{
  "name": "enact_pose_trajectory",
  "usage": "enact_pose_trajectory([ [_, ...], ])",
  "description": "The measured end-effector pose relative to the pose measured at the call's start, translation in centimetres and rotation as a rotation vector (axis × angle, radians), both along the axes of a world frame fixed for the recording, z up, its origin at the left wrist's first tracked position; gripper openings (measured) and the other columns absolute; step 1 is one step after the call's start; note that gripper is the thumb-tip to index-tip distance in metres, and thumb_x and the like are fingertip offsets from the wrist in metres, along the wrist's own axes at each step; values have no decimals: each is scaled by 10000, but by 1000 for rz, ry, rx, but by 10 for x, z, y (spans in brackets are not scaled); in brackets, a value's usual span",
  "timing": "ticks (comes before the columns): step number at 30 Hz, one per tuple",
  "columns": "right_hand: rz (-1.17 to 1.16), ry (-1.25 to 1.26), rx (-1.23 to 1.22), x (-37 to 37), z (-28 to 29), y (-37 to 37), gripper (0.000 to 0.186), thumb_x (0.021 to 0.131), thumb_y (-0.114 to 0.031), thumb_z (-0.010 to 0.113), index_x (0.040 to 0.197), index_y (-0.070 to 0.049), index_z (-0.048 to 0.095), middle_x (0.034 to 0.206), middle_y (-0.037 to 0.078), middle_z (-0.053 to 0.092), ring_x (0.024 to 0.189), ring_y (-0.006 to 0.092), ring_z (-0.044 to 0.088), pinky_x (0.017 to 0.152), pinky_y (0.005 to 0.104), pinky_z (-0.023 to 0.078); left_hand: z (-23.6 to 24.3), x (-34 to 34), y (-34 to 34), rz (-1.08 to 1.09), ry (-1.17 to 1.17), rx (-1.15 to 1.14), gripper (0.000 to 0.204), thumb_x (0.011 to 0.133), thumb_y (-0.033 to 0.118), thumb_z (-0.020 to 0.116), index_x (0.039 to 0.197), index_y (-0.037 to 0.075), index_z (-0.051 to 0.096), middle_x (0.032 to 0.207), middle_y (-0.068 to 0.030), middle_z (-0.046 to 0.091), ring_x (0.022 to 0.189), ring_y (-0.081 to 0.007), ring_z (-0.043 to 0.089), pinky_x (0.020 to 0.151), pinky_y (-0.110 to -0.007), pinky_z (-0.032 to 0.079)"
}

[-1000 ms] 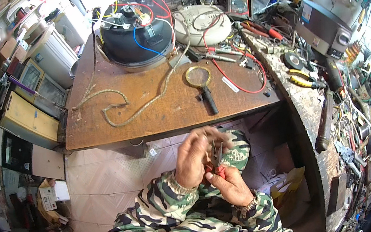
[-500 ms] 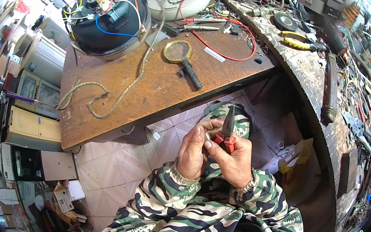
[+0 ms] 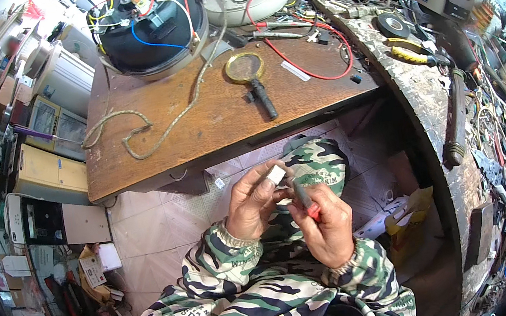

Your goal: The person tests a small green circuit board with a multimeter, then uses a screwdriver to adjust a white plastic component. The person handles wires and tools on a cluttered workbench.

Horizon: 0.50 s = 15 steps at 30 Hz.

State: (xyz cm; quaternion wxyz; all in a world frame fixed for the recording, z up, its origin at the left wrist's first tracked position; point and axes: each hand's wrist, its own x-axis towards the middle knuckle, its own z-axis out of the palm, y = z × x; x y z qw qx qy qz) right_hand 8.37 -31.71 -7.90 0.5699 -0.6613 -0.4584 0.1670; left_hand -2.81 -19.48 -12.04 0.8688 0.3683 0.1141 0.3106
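While the left hand (image 3: 252,200) pinches a small white block (image 3: 276,174) and the right hand (image 3: 326,228) grips a red-handled tool (image 3: 305,199) touching it, both sit over the lap, below the wooden table edge (image 3: 159,177). Tiled floor lies open beneath; a magnifying glass (image 3: 249,77) and braided cord (image 3: 152,130) rest above.

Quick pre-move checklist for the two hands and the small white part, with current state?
1. Left hand grips the small white part: ok, pinched at the fingertips.
2. Right hand holds the red-handled tool: ok.
3. Tool tip meets the part: cannot tell, the fingers hide it.
4. Both hands in full view: ok, above the lap.
5. Magnifying glass within reach on the wooden table: ok, lying unused near the front edge.
6. Braided cord away from the hands: ok, it lies on the table.
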Motion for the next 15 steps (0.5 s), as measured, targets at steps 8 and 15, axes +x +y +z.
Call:
enact_pose_trajectory([
  [8, 195, -14, -437, 17, -3, -14, 253, 881, -195, 718, 838, 38, 630, 748, 208, 616, 705, 404, 608, 637, 458, 457, -17, -13, 13, 26, -12, 122, 415, 1032, 153, 536, 1408, -11, 476, 1289, -191, 594, 1121, -266, 629, 939, -421, 561],
  [15, 257, -175, -426, 20, -3, -10, 273, 905, -221, 666, 845, 39, 607, 769, 250, 627, 746, 464, 615, 659, 516, 468, -16, -15, 12, 56, 102, 205, 400, 1019, 92, 544, 1399, -23, 500, 1262, -183, 610, 1127, -243, 628, 966, -409, 548],
])
